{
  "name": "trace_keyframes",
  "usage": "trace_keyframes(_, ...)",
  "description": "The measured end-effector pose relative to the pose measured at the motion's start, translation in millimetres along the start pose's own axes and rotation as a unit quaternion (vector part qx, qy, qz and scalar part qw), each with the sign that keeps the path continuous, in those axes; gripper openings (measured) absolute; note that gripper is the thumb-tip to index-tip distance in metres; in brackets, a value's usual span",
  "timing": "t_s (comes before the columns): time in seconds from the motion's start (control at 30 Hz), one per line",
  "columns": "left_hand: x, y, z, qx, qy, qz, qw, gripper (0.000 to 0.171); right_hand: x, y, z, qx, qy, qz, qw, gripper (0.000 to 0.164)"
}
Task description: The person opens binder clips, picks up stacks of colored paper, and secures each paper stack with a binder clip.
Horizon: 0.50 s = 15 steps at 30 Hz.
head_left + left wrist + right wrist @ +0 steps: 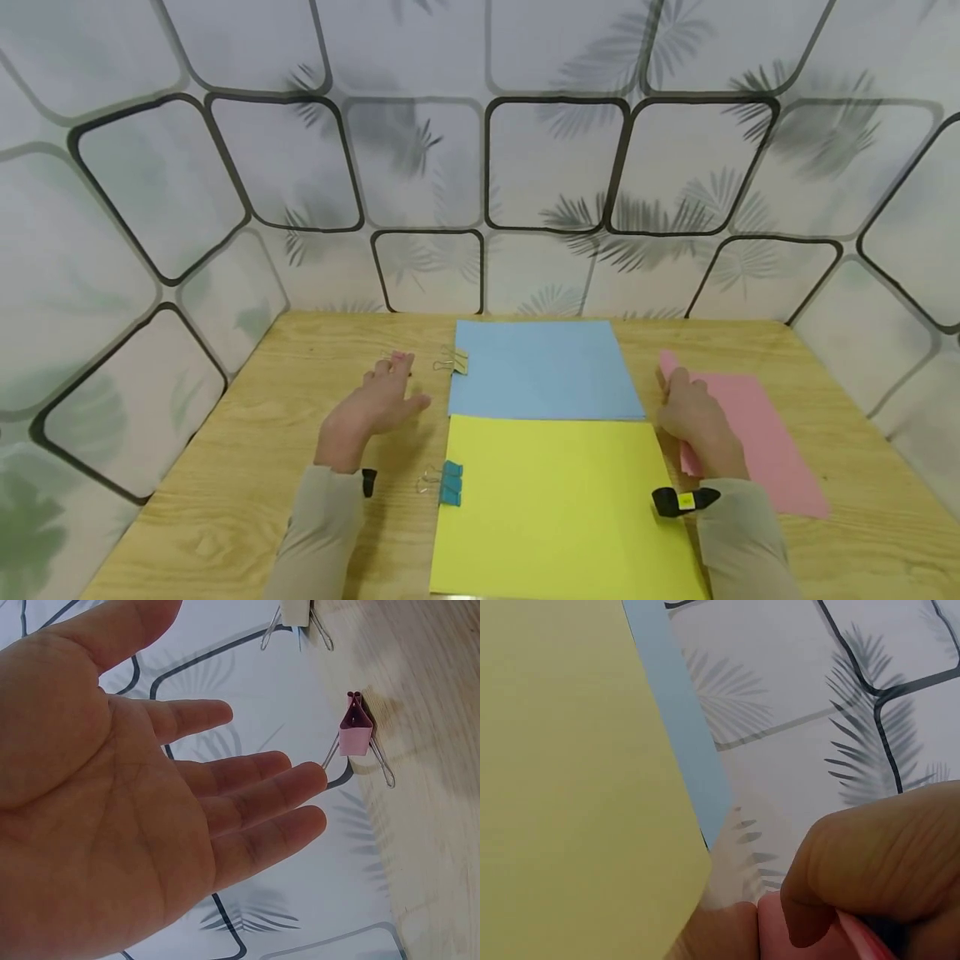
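Note:
My left hand, fingers extended and thumb spread, reaches over the wood-grain table. Just past its fingertips stands a pink binder clip, mostly hidden by the hand in the head view. On the right, my right hand pinches the raised left edge of the pink paper, thumb and fingers curled around it in the right wrist view. Between the hands lie blue paper with a pale yellow binder clip on its left edge, and yellow paper with a teal binder clip on its left edge.
The yellow paper's far edge meets the blue paper's near edge. A patterned wall closes the table off at the back and both sides. Dark wrist straps sit at the sleeve cuffs.

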<state>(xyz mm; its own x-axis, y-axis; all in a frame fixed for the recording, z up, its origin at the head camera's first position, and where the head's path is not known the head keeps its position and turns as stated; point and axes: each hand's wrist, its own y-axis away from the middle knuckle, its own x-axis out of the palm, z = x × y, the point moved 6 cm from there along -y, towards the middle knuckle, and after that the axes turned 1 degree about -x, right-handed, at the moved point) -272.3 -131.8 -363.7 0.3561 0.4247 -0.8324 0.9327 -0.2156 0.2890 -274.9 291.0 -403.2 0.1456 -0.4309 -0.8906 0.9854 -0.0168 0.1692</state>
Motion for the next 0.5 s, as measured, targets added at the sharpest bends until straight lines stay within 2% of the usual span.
trace_keyframes(0.1, 0.3, -0.6, 0.6, 0.0, 0.003, 0.001, 1.0, 0.079, -1.2, -0.3, -0.6, -0.005, 0.006, -0.008, 1.0, 0.027)
trace_keyframes(0.37, 0.9, 0.4, -0.1, -0.002, 0.005, 0.006, 1.0, 0.082, -2.6, -3.7, -8.8, 0.024, -0.037, -0.019, 0.999, 0.046)
trace_keyframes(0.5, 0.9, 0.2, 0.0, 0.0, 0.003, 0.006, 1.0, 0.081, -6.3, -5.3, -9.5, 0.024, -0.041, -0.022, 0.999, 0.051)
